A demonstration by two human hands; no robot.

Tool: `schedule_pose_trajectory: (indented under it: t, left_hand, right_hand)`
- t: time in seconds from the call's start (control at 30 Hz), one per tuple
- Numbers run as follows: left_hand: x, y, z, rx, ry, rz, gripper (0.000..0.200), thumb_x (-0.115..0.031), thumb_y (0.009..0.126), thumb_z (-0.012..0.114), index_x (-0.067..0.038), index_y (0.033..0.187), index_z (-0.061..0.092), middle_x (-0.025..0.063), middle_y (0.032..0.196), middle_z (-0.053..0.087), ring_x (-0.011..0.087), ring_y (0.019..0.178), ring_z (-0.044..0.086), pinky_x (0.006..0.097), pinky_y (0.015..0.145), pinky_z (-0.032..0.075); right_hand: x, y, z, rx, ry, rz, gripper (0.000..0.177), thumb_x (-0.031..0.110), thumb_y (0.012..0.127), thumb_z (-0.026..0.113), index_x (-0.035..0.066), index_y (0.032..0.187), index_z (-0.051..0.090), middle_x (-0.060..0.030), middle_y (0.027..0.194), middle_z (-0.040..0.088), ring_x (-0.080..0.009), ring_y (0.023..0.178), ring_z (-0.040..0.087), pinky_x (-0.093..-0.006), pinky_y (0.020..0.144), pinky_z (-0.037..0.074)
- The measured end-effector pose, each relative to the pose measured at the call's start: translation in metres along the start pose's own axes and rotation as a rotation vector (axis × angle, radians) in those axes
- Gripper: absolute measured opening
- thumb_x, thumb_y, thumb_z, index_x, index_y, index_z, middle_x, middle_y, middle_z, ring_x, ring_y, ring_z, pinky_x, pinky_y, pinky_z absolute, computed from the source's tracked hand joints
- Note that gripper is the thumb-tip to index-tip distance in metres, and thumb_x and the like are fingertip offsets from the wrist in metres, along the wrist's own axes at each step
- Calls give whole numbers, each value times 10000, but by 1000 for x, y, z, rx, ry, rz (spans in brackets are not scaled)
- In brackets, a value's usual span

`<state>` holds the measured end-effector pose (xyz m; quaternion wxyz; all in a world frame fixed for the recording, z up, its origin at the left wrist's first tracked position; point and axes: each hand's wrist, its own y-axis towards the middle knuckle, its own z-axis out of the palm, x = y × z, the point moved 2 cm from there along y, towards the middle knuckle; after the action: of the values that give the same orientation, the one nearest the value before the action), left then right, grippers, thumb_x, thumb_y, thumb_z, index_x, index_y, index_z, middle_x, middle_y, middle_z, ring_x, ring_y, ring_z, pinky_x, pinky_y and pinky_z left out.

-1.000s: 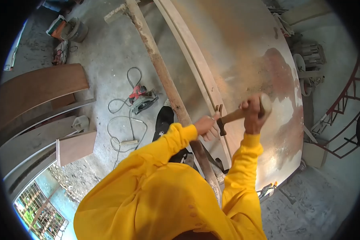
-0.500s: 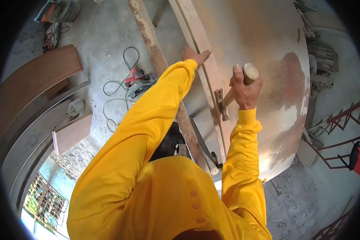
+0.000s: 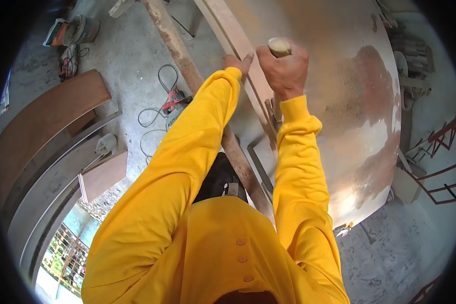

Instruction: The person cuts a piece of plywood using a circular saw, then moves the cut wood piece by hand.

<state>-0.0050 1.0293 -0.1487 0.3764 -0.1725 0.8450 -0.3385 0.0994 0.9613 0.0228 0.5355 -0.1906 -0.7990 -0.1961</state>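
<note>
A long pale wooden strip [image 3: 258, 83] lies along the left edge of a large, curved, brown-stained panel [image 3: 334, 76]. My left hand [image 3: 238, 64] grips the strip, its fingers at one edge and the thumb across the top. Just to the right, my right hand [image 3: 287, 70] is closed round a hammer's handle [image 3: 279, 47], whose butt end points up at the camera. The hammer's head is hidden beneath that hand. Near my right wrist, a small wooden piece [image 3: 269, 108] sits against the strip.
A rusty beam [image 3: 180, 58] runs beside the panel. On the floor at left are a red power tool [image 3: 174, 100] with its cord, curved brown boards [image 3: 55, 109], a white jug [image 3: 106, 144] and a bucket [image 3: 83, 29]. Red metal frames [image 3: 441, 177] stand at far right.
My right hand and the hammer have moved up and left, closer to my left hand, and look larger. The hammer's head has gone out of sight. The whole view has shifted slightly.
</note>
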Motion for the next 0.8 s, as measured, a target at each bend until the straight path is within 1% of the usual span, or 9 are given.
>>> schedule_pose_trajectory:
  t: [0.07, 0.1, 0.13, 0.17, 0.33, 0.4, 0.53, 0.63, 0.8]
  left_hand:
    - [4, 0, 1, -4, -15, -17, 950, -472, 747, 728, 154, 1308, 286, 310, 1282, 487, 399, 1197, 502, 371, 1032, 382]
    - [7, -1, 0, 9, -71, -6, 940, -476, 744, 729, 153, 1296, 301, 309, 1276, 493, 393, 1194, 507, 364, 1027, 385]
    - [3, 2, -1, 22, -131, 17, 930, -479, 741, 729, 152, 1284, 316, 308, 1270, 499, 387, 1191, 511, 357, 1023, 389]
    - [14, 28, 7, -58, 71, 151, 1018, -596, 692, 722, 154, 1267, 344, 314, 1283, 482, 391, 1135, 554, 375, 837, 522]
    - [5, 21, 5, -67, 5, 211, 965, -592, 727, 686, 144, 1257, 355, 323, 1271, 488, 395, 1154, 539, 379, 936, 461]
    - [6, 8, 4, 6, -32, -18, 976, -584, 727, 690, 140, 1278, 338, 321, 1282, 479, 385, 1188, 515, 376, 985, 424]
    - [0, 1, -1, 18, -70, -33, 971, -492, 754, 712, 149, 1324, 257, 321, 1338, 419, 402, 1244, 453, 384, 1060, 347]
    - [2, 4, 0, -49, 31, 63, 965, -565, 747, 683, 140, 1297, 322, 324, 1292, 467, 398, 1222, 480, 368, 1024, 390]
    - [3, -7, 1, -17, -7, 29, 962, -547, 756, 686, 136, 1312, 299, 312, 1304, 463, 393, 1229, 473, 363, 1036, 378]
  right_hand:
    - [13, -17, -16, 47, 104, -37, 167, 163, 688, 714, 40, 743, 617, -81, 625, 603, -151, 579, 559, -289, 576, 463]
    - [18, -57, -45, -67, -411, -518, 116, 126, 765, 651, 43, 710, 593, -2, 632, 586, -89, 601, 531, -275, 588, 471]
    - [21, -82, -61, -75, -417, -517, 116, 126, 765, 651, 43, 710, 593, -2, 632, 586, -89, 601, 531, -275, 588, 471]
    - [20, -92, -70, -40, -253, -483, 113, 127, 736, 671, 50, 709, 593, -19, 636, 586, -113, 602, 546, -280, 587, 472]
    - [27, -96, -75, -64, 248, -153, 138, 129, 702, 692, 61, 695, 572, -40, 624, 562, -137, 577, 555, -274, 554, 464]
    - [32, -80, -76, -21, 90, -136, 145, 136, 722, 681, 58, 689, 563, -26, 610, 551, -115, 554, 527, -253, 537, 450]
    - [32, -106, -85, 36, -22, -152, 232, 199, 773, 678, 13, 733, 546, -39, 652, 555, -149, 588, 529, -273, 560, 443]
    - [21, -134, -85, 28, 418, -288, 235, 204, 779, 678, 13, 743, 546, -60, 651, 555, -174, 573, 529, -287, 561, 444]
    - [32, -100, -74, -63, 187, -120, 166, 121, 716, 675, 35, 675, 539, -34, 602, 539, -118, 556, 504, -246, 540, 426]
